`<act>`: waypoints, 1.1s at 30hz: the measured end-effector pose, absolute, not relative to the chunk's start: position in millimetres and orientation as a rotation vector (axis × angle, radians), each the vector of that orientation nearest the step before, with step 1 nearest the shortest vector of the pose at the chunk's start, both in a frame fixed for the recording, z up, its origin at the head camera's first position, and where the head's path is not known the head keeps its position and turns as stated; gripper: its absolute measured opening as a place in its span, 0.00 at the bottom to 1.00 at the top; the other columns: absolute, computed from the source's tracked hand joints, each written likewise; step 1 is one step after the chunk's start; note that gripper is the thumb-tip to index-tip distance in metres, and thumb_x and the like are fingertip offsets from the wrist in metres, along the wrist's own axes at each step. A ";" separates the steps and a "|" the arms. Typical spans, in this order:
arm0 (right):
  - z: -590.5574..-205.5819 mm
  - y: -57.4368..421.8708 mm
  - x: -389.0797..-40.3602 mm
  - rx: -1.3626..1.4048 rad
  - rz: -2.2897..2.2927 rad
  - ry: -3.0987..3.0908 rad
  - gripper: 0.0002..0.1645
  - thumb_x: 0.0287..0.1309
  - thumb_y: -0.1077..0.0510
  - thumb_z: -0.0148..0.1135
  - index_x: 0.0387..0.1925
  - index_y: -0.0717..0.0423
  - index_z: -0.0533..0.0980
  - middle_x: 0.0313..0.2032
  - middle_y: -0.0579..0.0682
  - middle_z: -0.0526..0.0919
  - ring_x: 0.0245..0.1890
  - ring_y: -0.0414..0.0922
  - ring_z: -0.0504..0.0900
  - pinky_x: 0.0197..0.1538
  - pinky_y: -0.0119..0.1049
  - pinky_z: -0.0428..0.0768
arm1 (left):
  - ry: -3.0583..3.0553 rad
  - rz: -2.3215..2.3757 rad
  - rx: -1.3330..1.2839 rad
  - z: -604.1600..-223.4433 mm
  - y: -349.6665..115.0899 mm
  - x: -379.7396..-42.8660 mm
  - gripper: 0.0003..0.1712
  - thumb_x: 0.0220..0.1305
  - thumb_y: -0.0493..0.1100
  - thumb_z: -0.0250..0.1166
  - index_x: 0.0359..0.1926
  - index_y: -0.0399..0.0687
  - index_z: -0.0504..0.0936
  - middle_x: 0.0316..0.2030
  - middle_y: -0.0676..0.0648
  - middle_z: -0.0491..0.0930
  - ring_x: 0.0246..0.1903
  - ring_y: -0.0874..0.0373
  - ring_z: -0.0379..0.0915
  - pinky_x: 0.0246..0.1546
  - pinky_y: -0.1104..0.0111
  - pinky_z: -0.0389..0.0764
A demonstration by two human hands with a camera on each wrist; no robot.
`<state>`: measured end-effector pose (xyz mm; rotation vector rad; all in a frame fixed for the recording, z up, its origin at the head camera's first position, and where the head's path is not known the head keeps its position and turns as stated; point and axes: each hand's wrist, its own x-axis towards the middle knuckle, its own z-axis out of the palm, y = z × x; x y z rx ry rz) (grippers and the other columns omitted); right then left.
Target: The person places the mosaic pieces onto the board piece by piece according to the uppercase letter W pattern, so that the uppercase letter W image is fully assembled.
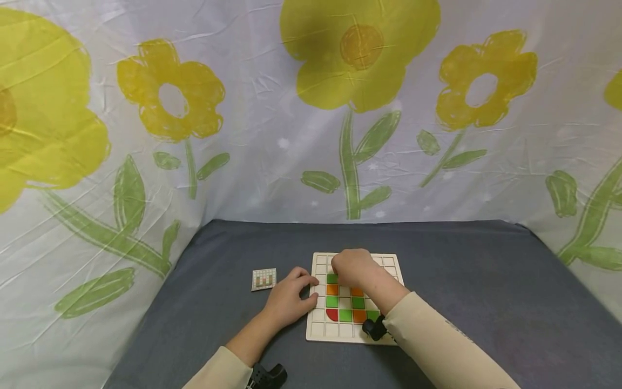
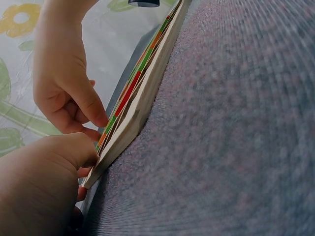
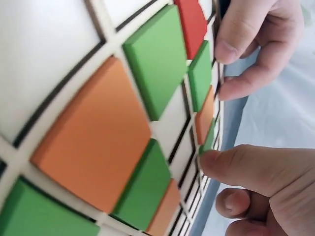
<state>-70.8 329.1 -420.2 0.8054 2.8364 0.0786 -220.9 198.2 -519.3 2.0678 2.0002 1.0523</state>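
A pale gridded board (image 1: 323,329) lies on the dark cloth, with green, orange and red tiles in some of its squares. My left hand (image 1: 290,298) rests at the board's left edge, thumb and forefinger spread apart and their tips touching it. Over the upper part of the board is my right hand (image 1: 355,267), its fingers curled. In the right wrist view, its thumb is on the end of a green tile (image 3: 208,134), and this hand pinches there. A rounded red tile (image 1: 332,314) sits at the lower left of the pattern, near an orange tile (image 3: 98,137).
Left of the board lies a small card (image 1: 264,279) printed with a coloured grid. Grey-blue cloth (image 1: 466,286) covers the table. Behind it hangs a white sheet (image 1: 252,108) with painted yellow flowers. Each wrist wears a black camera, one overlapping the board's lower right.
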 end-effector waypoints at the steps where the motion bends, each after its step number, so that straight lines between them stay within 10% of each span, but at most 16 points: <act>1: -420.6 329.5 -70.1 0.807 0.069 2.841 0.04 0.60 0.56 0.72 0.30 0.47 0.84 0.25 0.42 0.80 0.25 0.42 0.75 0.34 0.43 0.79 | 2.002 1.049 2.068 -519.4 198.5 -220.8 0.12 0.64 0.44 0.69 0.49 0.53 0.88 0.45 0.55 0.75 0.34 0.62 0.72 0.36 0.64 0.76; 10: -399.8 334.7 -42.2 0.894 -0.181 2.847 0.15 0.65 0.51 0.70 0.51 0.48 0.85 0.48 0.49 0.86 0.45 0.50 0.84 0.47 0.50 0.81 | 1.995 1.053 2.076 -519.6 200.7 -218.3 0.13 0.64 0.44 0.69 0.49 0.53 0.88 0.45 0.55 0.75 0.33 0.62 0.72 0.35 0.64 0.76; 26: -392.4 375.0 50.5 1.274 -0.673 3.025 0.20 0.70 0.53 0.63 0.58 0.59 0.80 0.29 0.49 0.75 0.23 0.45 0.71 0.31 0.42 0.70 | 1.974 0.947 2.116 -517.1 192.5 -238.1 0.14 0.69 0.45 0.66 0.53 0.50 0.86 0.48 0.51 0.75 0.34 0.60 0.72 0.38 0.62 0.77; 33: -399.6 377.8 54.4 1.433 -0.549 3.185 0.16 0.69 0.56 0.62 0.54 0.57 0.83 0.40 0.53 0.80 0.37 0.52 0.77 0.38 0.49 0.74 | 2.201 0.743 2.070 -490.2 212.5 -246.9 0.21 0.73 0.53 0.64 0.58 0.46 0.84 0.51 0.44 0.80 0.48 0.49 0.80 0.47 0.53 0.81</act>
